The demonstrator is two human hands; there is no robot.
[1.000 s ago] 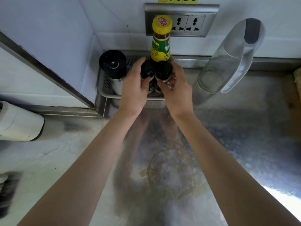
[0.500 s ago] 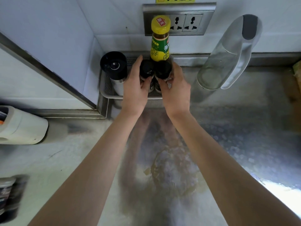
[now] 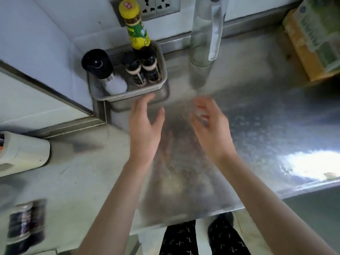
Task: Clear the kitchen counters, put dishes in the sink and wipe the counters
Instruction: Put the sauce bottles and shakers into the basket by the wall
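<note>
Left hand (image 3: pixel 145 129) empty, fingers straight, tips at basket (image 3: pixel 128 97) front rim, contact unclear. Right hand (image 3: pixel 209 126) empty, fingers loose, blurred. Both over steel counter (image 3: pixel 266 116). Two spice jars (image 3: pixel 132 70) upright in basket, side by side, in front of yellow-capped bottle (image 3: pixel 136 28).

The counter (image 3: pixel 257 116) is silver-grey steel with a mottled, flecked sheen and a yellowish-brown stain near the middle. At 11 o'clock the basket (image 3: pixel 128 96) is silver with a pattern of fine holes. In it the tall bottle (image 3: pixel 137 32) has a yellow cap with a red mark and a green-and-yellow label, the two jars (image 3: pixel 150 65) have black caps, and the grinder (image 3: pixel 103 70) is black over white. At 2 o'clock the carton (image 3: pixel 312 37) is green and orange. At 6 o'clock the trousers (image 3: pixel 184 240) are black with small white crosses.
</note>
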